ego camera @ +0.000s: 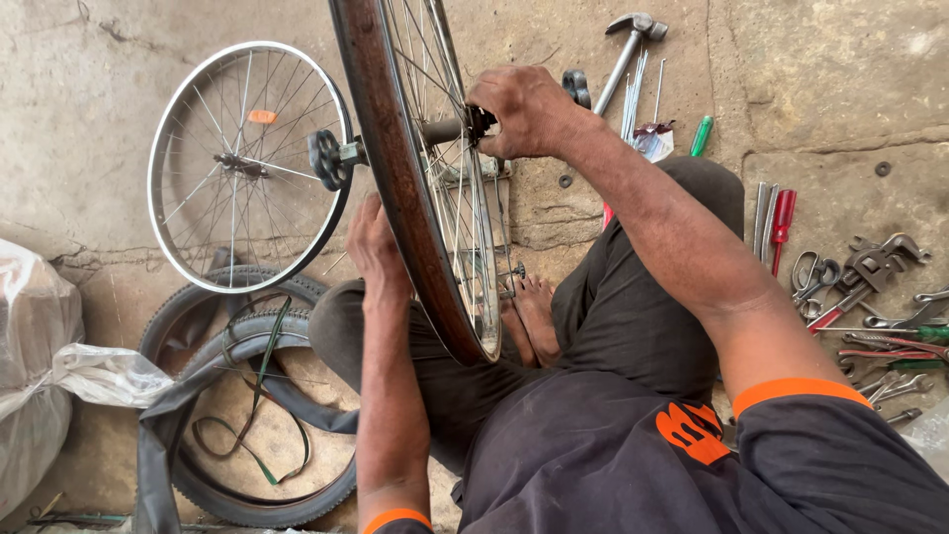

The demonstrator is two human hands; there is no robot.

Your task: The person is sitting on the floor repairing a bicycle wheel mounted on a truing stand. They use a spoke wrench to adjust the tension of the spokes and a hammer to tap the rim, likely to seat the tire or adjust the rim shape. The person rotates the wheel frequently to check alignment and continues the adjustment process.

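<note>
Upright wheel (415,178) stands between the knees, over the floor (830,79). Beside it a bare rim (158,148) lies flat, tyres (198,336) below, a plastic bag (35,366) at far left, contents hidden. Right hand (524,109) grip wraps the hub axle (445,129); left hand (376,247) presses the wheel's far side, fingers hidden.

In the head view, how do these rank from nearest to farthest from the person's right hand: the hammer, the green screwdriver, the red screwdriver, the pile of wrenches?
From the right hand at the wheel hub:
1. Hammer, just to its right, toward the top edge.
2. Green screwdriver, farther right, beside the spare spokes.
3. Red screwdriver, beyond the forearm, lower right.
4. Pile of wrenches, at the right edge.
</note>
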